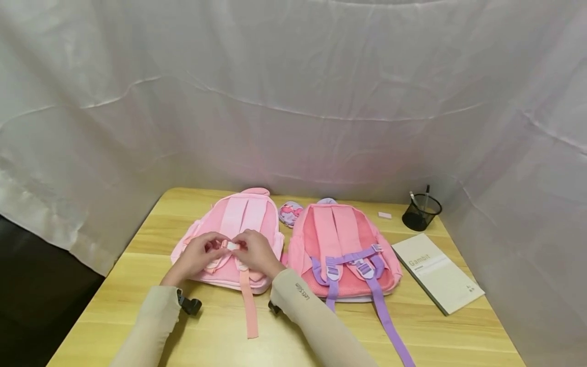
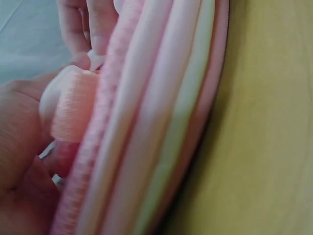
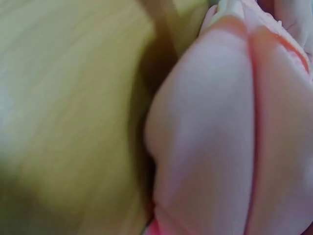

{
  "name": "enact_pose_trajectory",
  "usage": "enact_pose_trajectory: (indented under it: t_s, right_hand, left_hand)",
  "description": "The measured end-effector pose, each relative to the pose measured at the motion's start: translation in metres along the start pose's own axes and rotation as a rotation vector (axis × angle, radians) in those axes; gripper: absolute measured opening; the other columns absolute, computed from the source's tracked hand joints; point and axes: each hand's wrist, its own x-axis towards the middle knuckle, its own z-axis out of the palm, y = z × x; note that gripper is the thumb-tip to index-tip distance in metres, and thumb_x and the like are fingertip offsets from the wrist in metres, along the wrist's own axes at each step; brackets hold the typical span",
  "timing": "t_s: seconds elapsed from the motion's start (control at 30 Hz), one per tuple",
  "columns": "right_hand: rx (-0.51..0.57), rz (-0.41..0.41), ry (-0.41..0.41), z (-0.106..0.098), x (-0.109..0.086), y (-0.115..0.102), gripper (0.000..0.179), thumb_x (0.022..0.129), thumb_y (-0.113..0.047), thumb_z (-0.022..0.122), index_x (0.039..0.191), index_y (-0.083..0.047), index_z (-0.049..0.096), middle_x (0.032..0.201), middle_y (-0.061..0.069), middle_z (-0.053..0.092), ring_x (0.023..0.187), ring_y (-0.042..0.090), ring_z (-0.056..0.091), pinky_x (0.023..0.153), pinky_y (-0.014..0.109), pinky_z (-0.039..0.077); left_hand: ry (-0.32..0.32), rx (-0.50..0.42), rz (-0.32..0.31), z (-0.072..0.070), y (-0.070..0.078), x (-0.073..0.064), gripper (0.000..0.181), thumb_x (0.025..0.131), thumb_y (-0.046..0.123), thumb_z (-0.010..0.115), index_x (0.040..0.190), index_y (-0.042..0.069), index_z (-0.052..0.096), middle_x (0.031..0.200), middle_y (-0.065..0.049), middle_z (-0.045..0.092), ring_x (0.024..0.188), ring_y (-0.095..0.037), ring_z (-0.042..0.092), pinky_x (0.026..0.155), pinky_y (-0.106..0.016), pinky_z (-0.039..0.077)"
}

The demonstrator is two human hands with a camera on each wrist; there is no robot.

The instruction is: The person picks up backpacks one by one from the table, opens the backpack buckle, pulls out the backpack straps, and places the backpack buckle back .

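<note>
In the head view, the pink backpack [image 1: 272,204] lay on the worktop [image 1: 217,331] with its shoulder straps facing up, and the white buckle [image 1: 233,246] was lifted over its lower half; taking this buckle as the centre of a clock, the left hand [image 1: 197,257] was between eight and nine o'clock, and the right hand [image 1: 258,253] between three and four; the grip of each hand was nearly closed, the left one pinching the buckle's pink strap end, the right one pinching its white side; the loose peach strap [image 1: 249,311] hung between five and six o'clock, and the second backpack [image 1: 367,229] was at three o'clock, touched by neither hand. The step in hand was, as I judge, work on the buckle, perhaps joining its halves; whether it was already locked, I could not tell, because the fingers covered it partly; the next move seemed to call for keeping both sides in one line and a firm, straight push, without twisting the strap.
</note>
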Motion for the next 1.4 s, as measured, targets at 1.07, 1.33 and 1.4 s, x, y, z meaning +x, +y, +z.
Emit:
enact_pose_trajectory:
  t_s: [1.07,1.33,1.4]
  right_hand:
    - [0.026,0.001,0.012,0.0077,-0.0046,0.0093,0.014,0.087,-0.02,0.084,0.099,-0.017,0.078,0.091,-0.006,0.065,0.086,0.005,0.054,0.08,0.016,0.046]
    - [0.018,0.005,0.004,0.0078,-0.004,0.0101,0.013,0.086,-0.019,0.084,0.097,-0.016,0.077,0.089,-0.006,0.063,0.084,0.005,0.054,0.077,0.017,0.045]
    - [0.019,0.002,0.003,0.0073,-0.004,0.0097,0.013,0.086,-0.018,0.084,0.096,-0.015,0.076,0.088,-0.005,0.063,0.084,0.006,0.053,0.076,0.017,0.045]
  left_hand:
    - [0.035,-0.084,-0.044,0.0074,-0.0047,-0.0073,0.026,0.089,0.02,0.083,0.112,0.011,0.075,0.088,0.0,0.063,0.078,-0.01,0.052,0.07,-0.023,0.044]
    - [0.031,-0.07,-0.075,0.0084,-0.0039,-0.0073,0.026,0.089,0.021,0.083,0.113,0.013,0.075,0.088,0.0,0.063,0.079,-0.012,0.052,0.071,-0.023,0.044]
    - [0.033,-0.067,-0.075,0.0084,-0.0039,-0.0071,0.026,0.089,0.02,0.083,0.113,0.012,0.075,0.088,0.0,0.063,0.079,-0.011,0.052,0.07,-0.023,0.044]
